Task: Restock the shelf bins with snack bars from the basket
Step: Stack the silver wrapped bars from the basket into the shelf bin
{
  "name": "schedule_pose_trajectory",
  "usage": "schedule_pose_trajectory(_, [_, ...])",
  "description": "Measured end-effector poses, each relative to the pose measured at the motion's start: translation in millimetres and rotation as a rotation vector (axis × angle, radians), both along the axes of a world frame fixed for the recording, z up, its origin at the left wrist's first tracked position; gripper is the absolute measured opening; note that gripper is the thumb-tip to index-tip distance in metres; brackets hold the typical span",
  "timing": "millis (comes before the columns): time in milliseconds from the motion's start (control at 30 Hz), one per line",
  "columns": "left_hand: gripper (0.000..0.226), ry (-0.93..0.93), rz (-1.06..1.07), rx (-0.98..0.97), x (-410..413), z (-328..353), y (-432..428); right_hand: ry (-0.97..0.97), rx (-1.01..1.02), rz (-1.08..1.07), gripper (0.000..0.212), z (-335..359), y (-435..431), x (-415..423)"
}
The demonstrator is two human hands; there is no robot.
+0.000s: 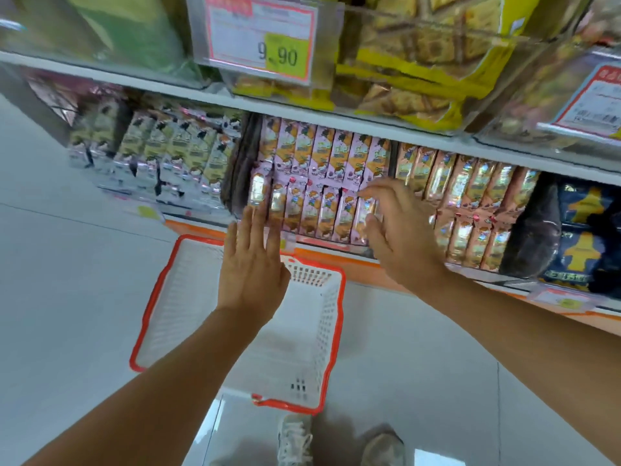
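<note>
"Snack bars (319, 183): where are they?"

"They stand upright in pink wrappers, packed in two rows, back row higher than the front, in the middle shelf bin (243, 169) below a white shelf board (336, 124)."

"What sits around them?"

"To their left is a bin of cream-wrapped bars (168, 153). To their right is a bin of peach-wrapped bars (470, 203), and beyond those are dark blue packs (581, 230). On the shelf above lie yellow snack packs (420, 62), with a price label (265, 38) reading 9.90 in front."

"What are the hands doing?"

"Both reach toward the pink rows and grip nothing. The left hand (252, 267) is flat with its back to the camera. Its fingers (255, 216) are straight and close together, with the tips at the left end of the front row. Whether they touch the wrappers is unclear. The right hand (396, 237) is at the right end of the same row, its fingers spread and slightly bent. It is blurred, so contact cannot be judged."

"And the basket?"

"A white plastic basket (322, 317) with a red-orange rim sits on the pale tiled floor (67, 264), just in front of the shelf base, under the left forearm. Two pale shoes (295, 442) show at the bottom edge, near the basket's closest corner."
</note>
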State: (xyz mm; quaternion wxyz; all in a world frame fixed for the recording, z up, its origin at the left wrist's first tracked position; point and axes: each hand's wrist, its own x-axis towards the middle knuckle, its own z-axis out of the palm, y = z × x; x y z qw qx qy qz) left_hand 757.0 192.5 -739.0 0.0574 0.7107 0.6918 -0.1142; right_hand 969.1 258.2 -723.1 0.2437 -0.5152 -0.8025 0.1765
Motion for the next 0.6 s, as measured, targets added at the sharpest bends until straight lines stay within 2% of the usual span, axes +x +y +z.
schedule_pose_trajectory(67, [0.075, -0.03, 0.051, 0.072, -17.9, 1.5, -4.0, -0.025, -0.067, 0.151, 0.037, 2.7, 6.2, -39.5])
schedule_pose_trajectory(133, [0.082, -0.055, 0.087, 0.161, -35.5, 2.2, -6.6, -0.071, -0.223, 0.228, 0.047, -2.0, 15.0, -79.2])
schedule_pose_trajectory(233, [0.089, -0.082, 0.126, 0.219, -61.5, 2.8, -6.6, -0.15, -0.399, 0.238, 0.063, -15.0, 34.9, -123.4])
schedule_pose_trajectory(300, [0.088, -0.107, 0.142, 0.22, -75.9, 3.9, -5.2, -0.224, -0.454, 0.221, 0.064, -22.4, 42.6, -140.0])
schedule_pose_trajectory(367, [0.082, -0.138, 0.14, 0.233, -88.9, 4.7, -4.4, -0.22, -0.385, 0.162, 0.058, -24.7, 41.2, -147.8])
schedule_pose_trajectory(433, [0.075, -0.166, 0.136, 0.252, -103.7, 8.6, -2.3, -0.101, -0.252, 0.075, 0.056, -18.7, 36.1, -152.0])
schedule_pose_trajectory(500, [0.072, -0.177, 0.156, 0.274, -122.5, 15.7, 2.8, -0.007, -0.176, 0.068, 0.064, -8.3, 35.2, -158.8])
schedule_pose_trajectory(600, [0.068, -0.21, 0.222, 0.307, -155.4, 28.2, 17.4, -0.055, -0.124, 0.155, 0.079, 4.4, 42.2, -178.8])
